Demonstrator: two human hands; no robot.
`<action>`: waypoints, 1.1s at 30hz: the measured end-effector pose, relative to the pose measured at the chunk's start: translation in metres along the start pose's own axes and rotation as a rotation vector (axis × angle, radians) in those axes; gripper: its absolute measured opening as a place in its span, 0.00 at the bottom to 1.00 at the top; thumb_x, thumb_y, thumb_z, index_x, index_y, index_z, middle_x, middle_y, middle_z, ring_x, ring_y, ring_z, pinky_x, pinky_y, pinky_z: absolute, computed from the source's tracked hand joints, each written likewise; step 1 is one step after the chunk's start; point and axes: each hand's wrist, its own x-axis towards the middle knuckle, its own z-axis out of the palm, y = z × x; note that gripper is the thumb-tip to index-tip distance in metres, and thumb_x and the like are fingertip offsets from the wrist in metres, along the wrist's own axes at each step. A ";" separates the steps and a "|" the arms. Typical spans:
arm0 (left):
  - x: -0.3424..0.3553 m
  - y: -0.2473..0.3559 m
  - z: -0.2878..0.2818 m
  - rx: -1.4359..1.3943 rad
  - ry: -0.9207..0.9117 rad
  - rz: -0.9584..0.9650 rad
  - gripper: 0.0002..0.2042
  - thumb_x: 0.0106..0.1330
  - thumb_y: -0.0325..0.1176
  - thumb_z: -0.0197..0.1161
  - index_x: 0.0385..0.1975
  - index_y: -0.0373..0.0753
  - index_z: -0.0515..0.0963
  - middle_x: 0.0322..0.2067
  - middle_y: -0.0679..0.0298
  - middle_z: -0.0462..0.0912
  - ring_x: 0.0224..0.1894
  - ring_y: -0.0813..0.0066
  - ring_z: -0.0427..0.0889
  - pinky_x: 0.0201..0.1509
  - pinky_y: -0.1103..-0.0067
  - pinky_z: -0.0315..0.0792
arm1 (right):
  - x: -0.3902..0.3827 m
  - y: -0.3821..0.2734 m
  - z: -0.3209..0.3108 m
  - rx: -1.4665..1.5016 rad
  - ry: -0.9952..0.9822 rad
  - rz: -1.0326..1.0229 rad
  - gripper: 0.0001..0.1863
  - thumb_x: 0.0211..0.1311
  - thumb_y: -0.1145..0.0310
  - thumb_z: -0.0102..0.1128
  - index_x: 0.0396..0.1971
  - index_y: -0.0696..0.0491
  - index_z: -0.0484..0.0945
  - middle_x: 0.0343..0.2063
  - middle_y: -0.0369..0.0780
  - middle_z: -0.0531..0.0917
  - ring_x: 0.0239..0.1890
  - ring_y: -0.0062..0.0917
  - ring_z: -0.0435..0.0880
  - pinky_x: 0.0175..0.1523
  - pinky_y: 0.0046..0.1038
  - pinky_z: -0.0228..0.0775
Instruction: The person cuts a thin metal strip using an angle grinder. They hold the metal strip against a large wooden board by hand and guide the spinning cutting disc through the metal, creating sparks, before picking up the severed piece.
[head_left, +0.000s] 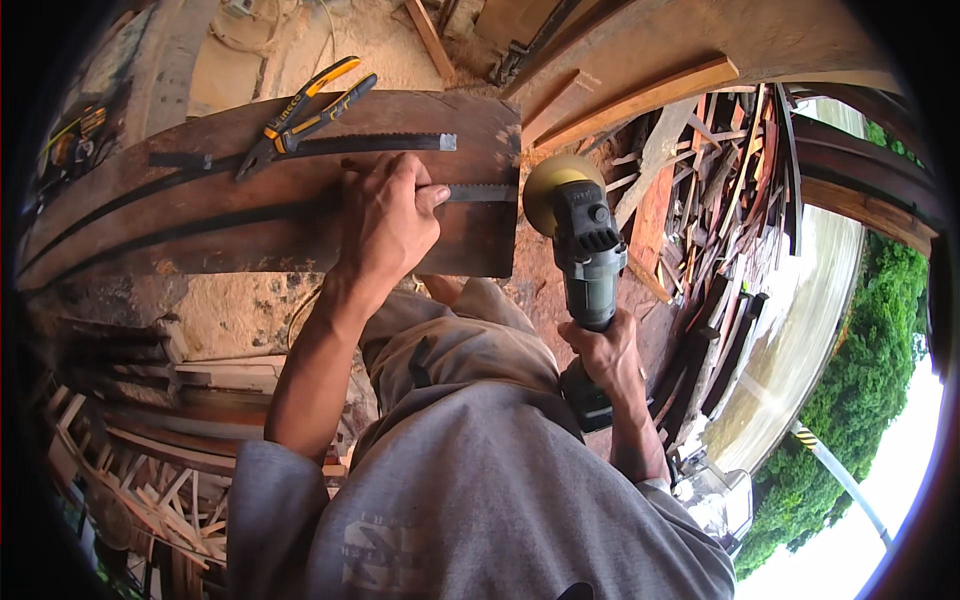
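My left hand (388, 215) is closed on a toothed saw blade (482, 193), pressing it against a dark wooden board (470, 245). The blade's end reaches the board's right edge. My right hand (605, 350) grips a cordless angle grinder (590, 260) by its body, and its round yellowish disc (560, 190) is just right of the board's end, apart from the blade. A second toothed blade strip (380, 143) lies farther back on the board. Across it rest pliers (300, 115) with yellow and black handles. A short dark strip (180, 160) lies to their left.
A heap of wood offcuts (720, 190) fills the ground at the right. Planks (640, 100) lie at the back right. Stacked timber (170, 430) stands at the lower left. Beyond the heap are a pale road (800, 330) and green bushes (850, 430).
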 end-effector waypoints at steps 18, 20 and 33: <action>0.014 0.010 -0.008 0.074 -0.104 -0.118 0.09 0.62 0.29 0.71 0.29 0.36 0.75 0.30 0.59 0.83 0.38 0.52 0.83 0.49 0.60 0.69 | 0.008 -0.024 -0.007 -0.073 -0.043 -0.054 0.14 0.51 0.64 0.70 0.26 0.60 0.78 0.19 0.39 0.81 0.22 0.22 0.78 0.31 0.32 0.72; 0.015 0.012 -0.009 0.084 -0.118 -0.131 0.09 0.62 0.28 0.71 0.29 0.36 0.75 0.30 0.59 0.84 0.38 0.52 0.83 0.48 0.60 0.69 | 0.009 -0.022 -0.007 -0.081 -0.046 -0.055 0.14 0.51 0.64 0.70 0.27 0.60 0.78 0.19 0.39 0.80 0.22 0.22 0.77 0.31 0.32 0.72; 0.017 0.012 -0.011 0.056 -0.192 -0.204 0.05 0.60 0.27 0.69 0.32 0.37 0.79 0.33 0.59 0.85 0.40 0.54 0.84 0.52 0.56 0.67 | 0.008 -0.025 -0.010 -0.088 -0.055 -0.057 0.16 0.49 0.64 0.69 0.30 0.62 0.79 0.22 0.40 0.81 0.26 0.24 0.76 0.36 0.34 0.73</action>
